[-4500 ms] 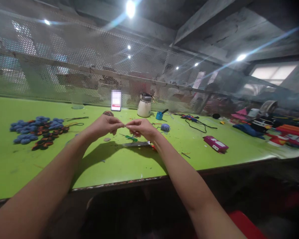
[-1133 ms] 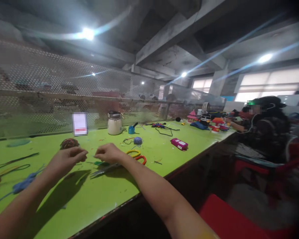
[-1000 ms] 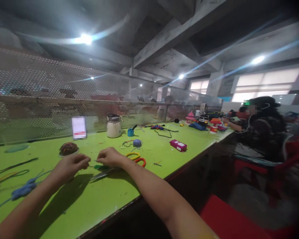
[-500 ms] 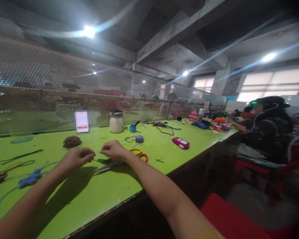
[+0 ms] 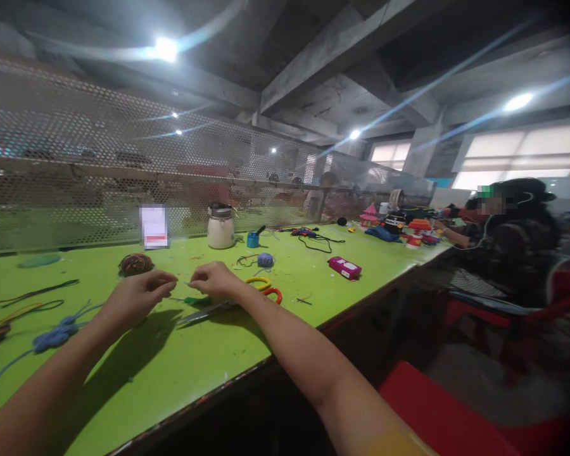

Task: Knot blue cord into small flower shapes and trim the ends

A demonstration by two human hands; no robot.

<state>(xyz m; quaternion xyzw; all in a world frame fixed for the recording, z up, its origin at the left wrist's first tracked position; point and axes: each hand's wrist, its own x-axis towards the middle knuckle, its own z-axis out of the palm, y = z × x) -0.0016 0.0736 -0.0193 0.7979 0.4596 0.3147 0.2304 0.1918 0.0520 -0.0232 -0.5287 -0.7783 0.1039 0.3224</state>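
My left hand (image 5: 145, 292) is pinched closed above the green table (image 5: 190, 367), just in front of a brown yarn ball (image 5: 135, 265); what its fingertips hold is too small to make out. A short gap to the right, my right hand (image 5: 215, 280) is also pinched, with a tiny pale tip showing at its fingers that I cannot identify. Beneath my right wrist lie scissors (image 5: 204, 314) with yellow and orange handles, beside a small green object (image 5: 193, 301). A blue yarn piece (image 5: 57, 335) with loose strands rests left of my left forearm.
Behind the hands stand a cream jar (image 5: 221, 229), a blue pot (image 5: 253, 239) and a blue yarn ball (image 5: 265, 260). A magenta packet (image 5: 344, 267) lies to the right. A perforated screen (image 5: 99, 158) borders the table. A person (image 5: 513, 234) sits at the far right.
The view has shifted slightly. Both hands remain pinched, and the gap between their fingertips looks much the same.
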